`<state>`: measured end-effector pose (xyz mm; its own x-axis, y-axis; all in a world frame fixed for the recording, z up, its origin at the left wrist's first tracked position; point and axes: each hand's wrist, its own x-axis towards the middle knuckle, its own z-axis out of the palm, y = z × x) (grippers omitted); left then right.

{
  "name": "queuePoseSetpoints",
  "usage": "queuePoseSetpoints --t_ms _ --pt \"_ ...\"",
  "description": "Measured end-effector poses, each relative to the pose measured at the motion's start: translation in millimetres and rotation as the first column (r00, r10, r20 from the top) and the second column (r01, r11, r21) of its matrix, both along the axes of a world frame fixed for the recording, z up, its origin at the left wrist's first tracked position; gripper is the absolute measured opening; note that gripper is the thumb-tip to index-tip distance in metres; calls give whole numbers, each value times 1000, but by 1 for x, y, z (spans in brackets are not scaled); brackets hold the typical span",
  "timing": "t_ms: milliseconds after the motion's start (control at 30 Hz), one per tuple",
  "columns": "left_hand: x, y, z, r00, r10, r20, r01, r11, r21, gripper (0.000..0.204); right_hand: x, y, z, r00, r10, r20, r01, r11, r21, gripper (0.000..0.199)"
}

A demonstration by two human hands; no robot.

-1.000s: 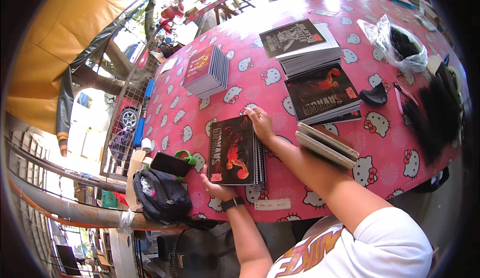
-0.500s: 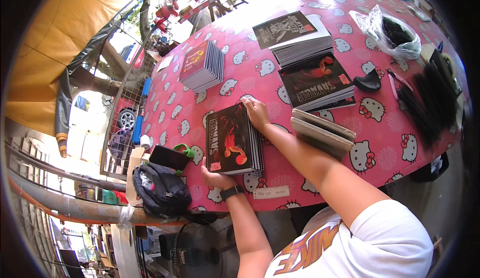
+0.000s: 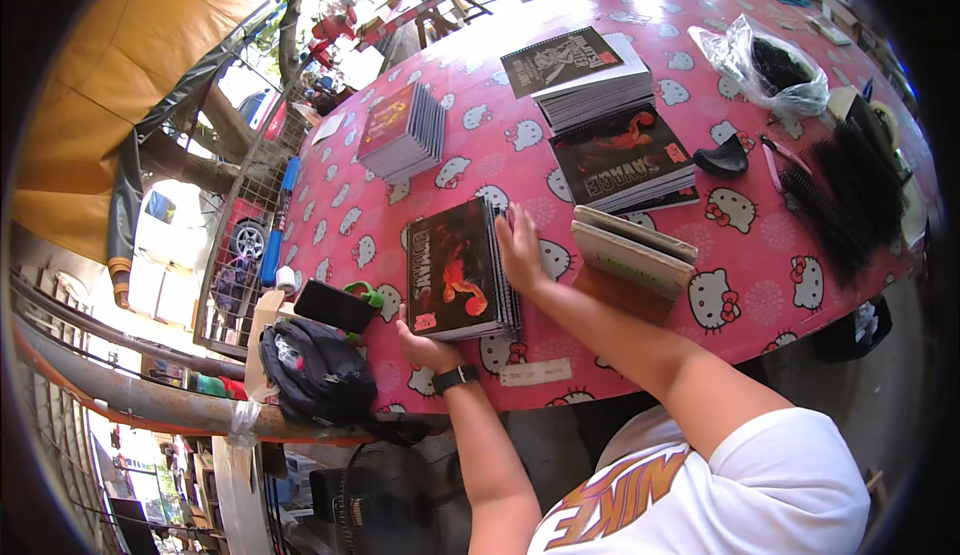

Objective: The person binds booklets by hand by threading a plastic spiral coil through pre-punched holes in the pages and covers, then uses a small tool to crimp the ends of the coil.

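Observation:
A stack of black spiral notebooks (image 3: 455, 270) with a red-orange figure on the cover lies near the table's front edge. My right hand (image 3: 521, 253) is beside its spiral-bound right side, fingers stretched out and close together, palm toward the spiral edge. At the near left corner my left hand (image 3: 428, 348) rests against the stack, thumb raised and fingers apart, partly hidden by the notebooks. Neither hand is wrapped round the stack. A dark watch (image 3: 456, 379) is on my left wrist.
Farther back are an orange-covered notebook stack (image 3: 403, 130), a black-covered one (image 3: 622, 155) and a thick open-covered one (image 3: 590, 90). A worn block (image 3: 635, 255) stands by my right forearm. A dark bag (image 3: 318, 370) and phone (image 3: 336, 306) sit left; a black brush (image 3: 860, 190) and plastic bag (image 3: 775, 65) right.
My right hand has left the stack's far right corner and slid nearer along the spiral side, its fingers now straight. My left hand stays at the near left corner. The view has shifted slightly.

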<state>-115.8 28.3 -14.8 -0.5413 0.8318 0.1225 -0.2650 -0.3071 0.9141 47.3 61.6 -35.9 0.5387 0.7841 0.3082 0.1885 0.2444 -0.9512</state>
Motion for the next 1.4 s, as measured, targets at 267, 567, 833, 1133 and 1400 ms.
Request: queuePoseSetpoints --t_ms 267,567,833,1133,1400 --pt "4 8 -10 977 -183 109 182 983 21 51 -17 -55 7 993 66 -102 -69 997 -31 69" --pt "11 5 -5 973 -95 212 90 995 36 56 44 55 4 961 136 -239 -88 975 202 47" --pt "18 5 -6 986 -118 115 120 993 -10 54 43 78 -9 932 102 -347 -48 986 160 39" --pt "15 7 -9 995 -79 58 80 997 -11 47 38 76 3 909 161 -384 -109 982 153 30" --pt "14 5 -5 998 25 60 -22 998 -57 45 32 86 -4 861 260 -437 -202 964 174 24"
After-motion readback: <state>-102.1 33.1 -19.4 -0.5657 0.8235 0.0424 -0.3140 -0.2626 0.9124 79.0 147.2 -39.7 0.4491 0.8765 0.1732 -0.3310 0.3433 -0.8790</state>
